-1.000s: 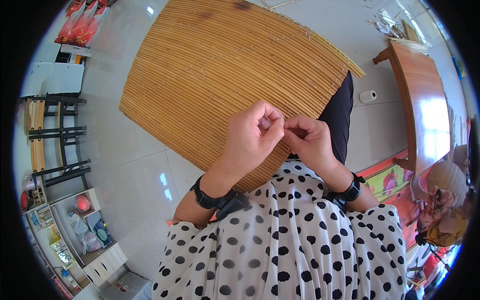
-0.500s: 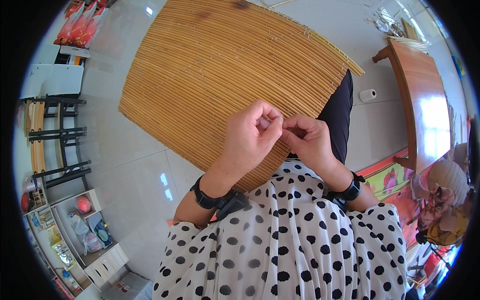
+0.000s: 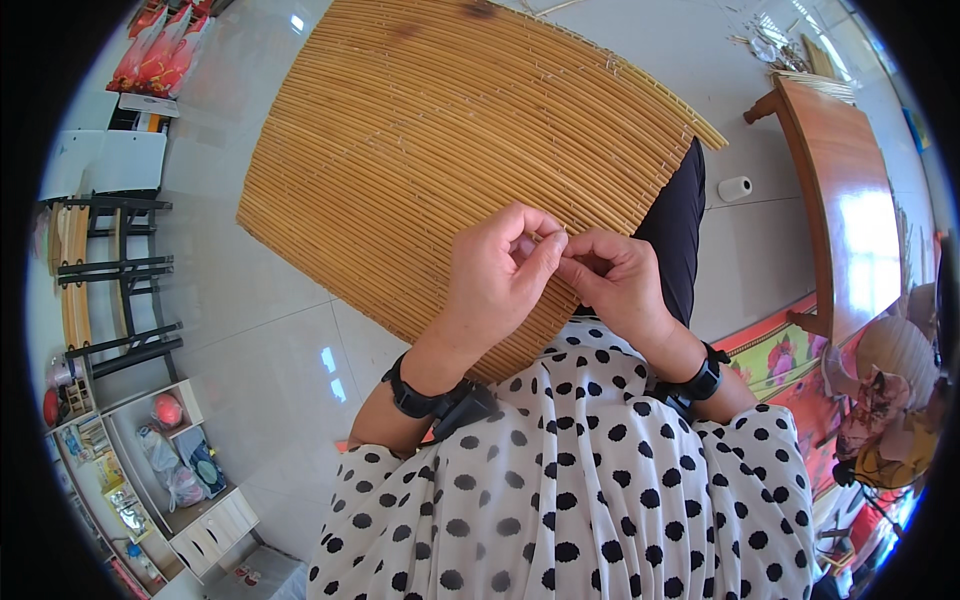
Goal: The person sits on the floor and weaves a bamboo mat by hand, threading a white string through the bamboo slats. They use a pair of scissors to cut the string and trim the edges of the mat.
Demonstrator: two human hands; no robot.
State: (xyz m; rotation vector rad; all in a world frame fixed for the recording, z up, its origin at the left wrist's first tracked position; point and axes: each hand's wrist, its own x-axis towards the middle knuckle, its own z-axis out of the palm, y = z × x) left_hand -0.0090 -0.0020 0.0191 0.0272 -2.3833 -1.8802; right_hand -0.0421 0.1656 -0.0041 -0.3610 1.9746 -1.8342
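A large mat of thin yellow-brown reeds (image 3: 400,160), bound by rows of small thread stitches, slopes across my lap. Over its near right part, my left hand (image 3: 500,265) is closed, with thumb and forefinger pinched together. My right hand (image 3: 620,275) meets it fingertip to fingertip, also pinching. Whatever lies between the fingertips is too small to make out; the hands hide the reeds just beneath them. Two dark stained patches mark the mat's far end.
A white spool of thread (image 3: 735,189) lies on the tiled floor at right, near a glossy wooden table (image 3: 850,200). To the left are folded black metal frames (image 3: 125,268) and an open cabinet (image 3: 150,460) with bags inside. Red packages (image 3: 165,55) stand at the far left.
Both hands stay at the same spot on the mat. The left thumb and fingertips have shifted only very slightly.
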